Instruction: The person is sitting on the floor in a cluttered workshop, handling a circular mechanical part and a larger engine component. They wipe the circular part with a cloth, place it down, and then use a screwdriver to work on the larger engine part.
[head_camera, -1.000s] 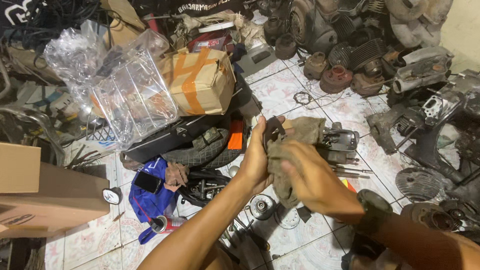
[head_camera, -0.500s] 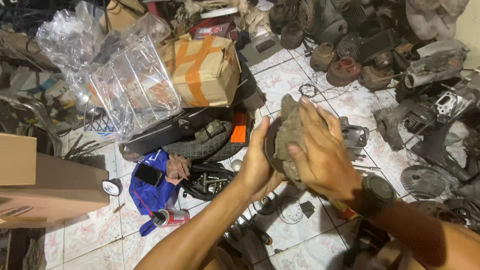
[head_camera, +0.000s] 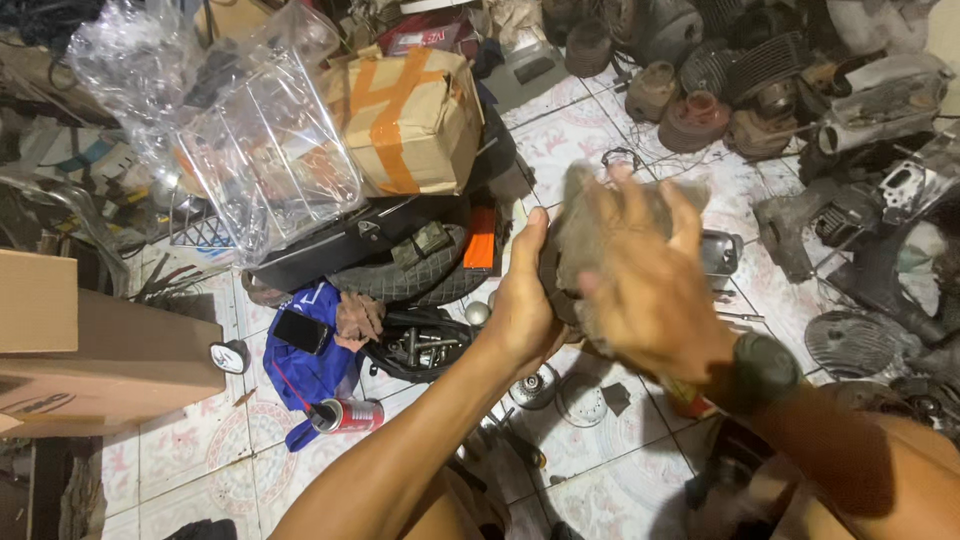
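The tiled floor (head_camera: 180, 470) under the person is crowded with engine parts (head_camera: 690, 115), a taped cardboard box (head_camera: 405, 115) and an open pouch of bolts (head_camera: 420, 350), so anything dropped would likely land on metal or scatter among the clutter. The left hand (head_camera: 525, 305) is wrapped around a dark part (mostly hidden) just above this, while the right hand (head_camera: 650, 290), fingers spread and blurred, presses a grey rag (head_camera: 585, 220) flat over it. A hard rub could twist the part out of that one-handed hold, or the rag could slide off.
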